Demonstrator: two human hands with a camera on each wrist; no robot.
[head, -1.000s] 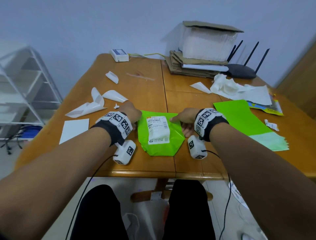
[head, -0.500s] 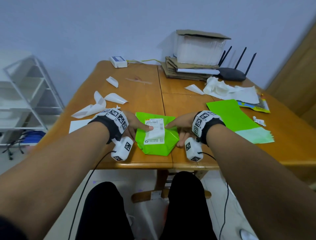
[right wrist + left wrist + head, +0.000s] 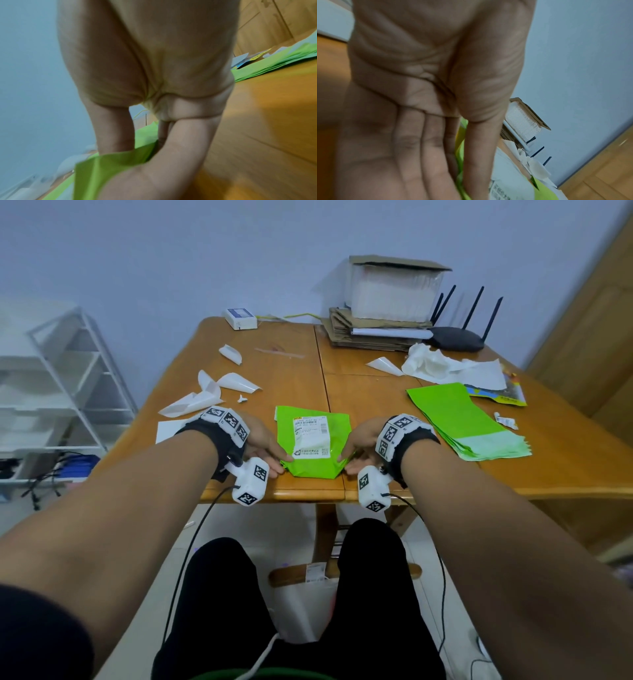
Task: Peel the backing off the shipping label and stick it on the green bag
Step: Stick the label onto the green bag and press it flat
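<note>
From the head view, the green bag (image 3: pixel 313 446) is lying flat near the front edge of the wooden desk (image 3: pixel 287 371), with the white shipping label (image 3: pixel 311 438) sitting on its top face. The left hand (image 3: pixel 262 441) is resting at the bag's left edge and the right hand (image 3: pixel 359 440) at its right edge, both touching the lower corners. A stack of green bags (image 3: pixel 459 419) is lying well off to the right, and white backing scraps (image 3: pixel 205 395) are lying to the left.

From the left wrist view, the left hand (image 3: pixel 423 108) is showing its palm, its fingers (image 3: pixel 409 148) lying straight and close together, the thumb stretching along the bag's edge (image 3: pixel 460 155) beside the printed label (image 3: pixel 506 186).

From the right wrist view, the right hand (image 3: pixel 145 67) is pinching the bag (image 3: pixel 106 169): the thumb is pressing on top of the green film while the fingers (image 3: pixel 171 162) are running beneath the lifted corner.
</note>
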